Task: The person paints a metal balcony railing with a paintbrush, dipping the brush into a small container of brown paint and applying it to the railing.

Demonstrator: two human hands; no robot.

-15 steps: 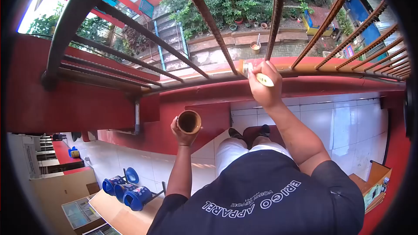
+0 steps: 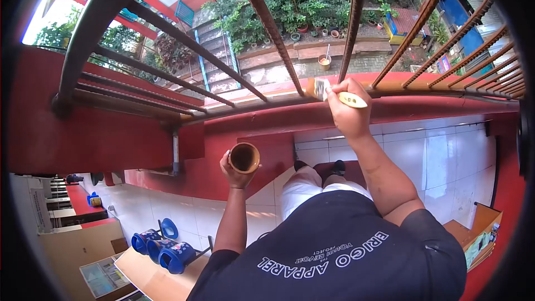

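Note:
A paintbrush [image 2: 352, 100] with a pale yellow handle is gripped by my right hand [image 2: 351, 118], its fingers closed around the handle near the metal band. The brown bristles point left and lie at the bottom rail [image 2: 384, 91] of a metal railing, close to the foot of a rusty ribbed bar [image 2: 273, 28]. Lower and to the left, my left hand [image 2: 236, 177] is wrapped round a brown cup-like container [image 2: 245, 158]. Its round mouth faces up toward me, and its inside looks dark; I cannot make out the contents.
Below the railing runs a red ledge [image 2: 267, 125]. Blue chairs [image 2: 174, 256] and a wooden table [image 2: 161, 278] stand at lower left, over a white tiled floor [image 2: 401, 159]. A wooden cabinet [image 2: 482, 228] is at right. Beyond the bars are plants [image 2: 301, 0] and steps [image 2: 217, 50].
My right hand and the brush have shifted slightly right and down in view, and more of the brush's metal band shows. My left hand with the container has barely moved.

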